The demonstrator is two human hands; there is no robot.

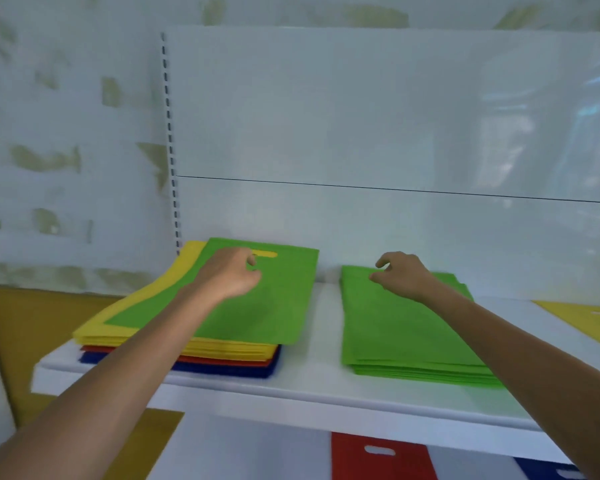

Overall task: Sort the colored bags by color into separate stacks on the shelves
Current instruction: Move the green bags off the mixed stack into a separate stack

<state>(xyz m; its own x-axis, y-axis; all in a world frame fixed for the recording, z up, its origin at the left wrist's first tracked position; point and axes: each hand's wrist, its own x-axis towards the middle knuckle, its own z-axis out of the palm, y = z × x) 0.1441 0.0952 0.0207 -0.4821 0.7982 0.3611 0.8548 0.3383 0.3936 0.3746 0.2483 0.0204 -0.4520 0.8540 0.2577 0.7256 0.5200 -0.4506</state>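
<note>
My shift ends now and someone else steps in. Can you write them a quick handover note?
Left hand is over the handle slot of the green bag topping the mixed stack; whether its grip has the bag cannot be told.
Right hand hovers over the green stack, fingers loosely curled, holding nothing.
Done: a green stack on the shelf, right of the mixed stack.
Left: move that green bag across, then sort the yellow bags, red bags and blue bags beneath.
</note>
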